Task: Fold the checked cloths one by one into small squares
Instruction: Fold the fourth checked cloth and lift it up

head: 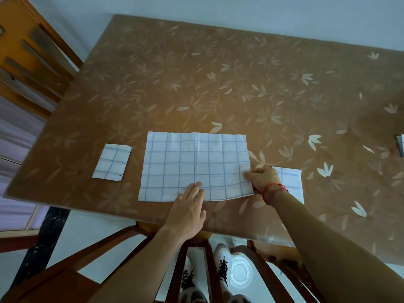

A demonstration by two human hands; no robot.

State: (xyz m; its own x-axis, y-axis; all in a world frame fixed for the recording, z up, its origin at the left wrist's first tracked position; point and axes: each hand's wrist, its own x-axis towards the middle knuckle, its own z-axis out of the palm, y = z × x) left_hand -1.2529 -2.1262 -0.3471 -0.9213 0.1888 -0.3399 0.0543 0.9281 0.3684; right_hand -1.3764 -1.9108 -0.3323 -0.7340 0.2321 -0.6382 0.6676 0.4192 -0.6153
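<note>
A white cloth with blue checks point(192, 162) lies flat as a wide rectangle near the table's front edge, a crease down its middle. My left hand point(189, 209) rests flat on its near edge by the crease, fingers together. My right hand point(262, 178) pinches the cloth's right edge, a red thread band around the wrist. A small folded checked cloth point(112, 162) lies to the left. Another checked cloth point(291, 181) lies to the right, partly hidden behind my right hand.
The table point(218, 84) has a brown cover with pale leaf prints. At the far right edge more white cloth point(401, 145) shows. Wooden chairs stand at the near side point(196, 243) and back left point(32, 51). A white plate point(240, 273) lies on the floor.
</note>
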